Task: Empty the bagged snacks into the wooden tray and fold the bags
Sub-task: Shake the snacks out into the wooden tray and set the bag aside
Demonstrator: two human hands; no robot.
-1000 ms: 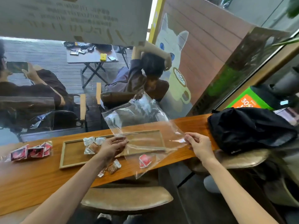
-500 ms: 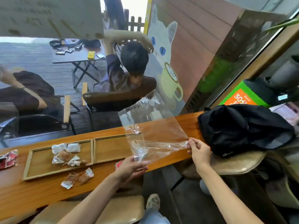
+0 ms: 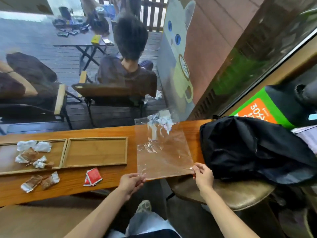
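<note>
Soft daylight, window glare, wide-angle warping

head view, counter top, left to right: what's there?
Wooden tray with white and brown snack packets in its left half → red packet → clear bag, near corners pinched by left hand and right hand → black bag.

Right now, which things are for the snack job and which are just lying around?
For the job: clear plastic bag, pinched by the left hand and right hand; wooden tray; silver-brown snack packets; red packets on the counter.

Just lying about: black bag; green-orange box.
</note>
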